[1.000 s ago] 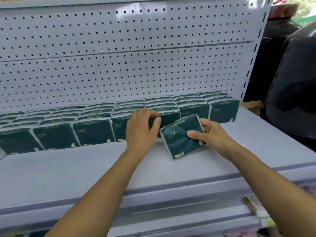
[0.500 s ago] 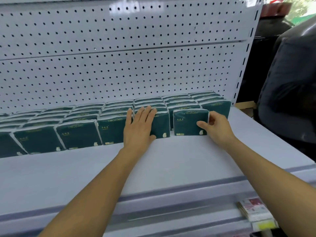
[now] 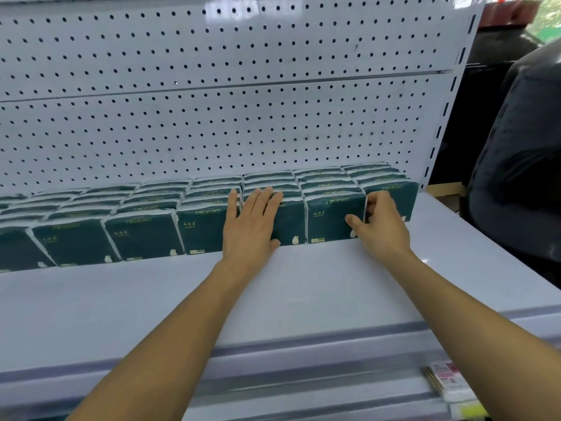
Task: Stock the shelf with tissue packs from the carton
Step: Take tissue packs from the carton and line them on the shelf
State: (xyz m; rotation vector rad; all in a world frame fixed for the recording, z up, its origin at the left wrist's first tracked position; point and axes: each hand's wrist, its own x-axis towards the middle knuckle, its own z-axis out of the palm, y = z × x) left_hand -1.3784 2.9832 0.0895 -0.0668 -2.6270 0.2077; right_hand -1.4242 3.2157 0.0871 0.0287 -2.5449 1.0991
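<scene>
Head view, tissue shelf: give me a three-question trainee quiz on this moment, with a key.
1. True or false: the left hand lies flat with straight fingers against the front of a tissue pack.
2. Which pack does the right hand grip? A) the leftmost front pack B) the front pack just right of the left hand C) a pack lying flat on the bare shelf
3. Fill in: the wall behind the packs is a white ______ panel.

Key: 1 true. 2 B; the thumb lies on its front face and the fingers curl round its right edge. 3 perforated (pegboard).
</scene>
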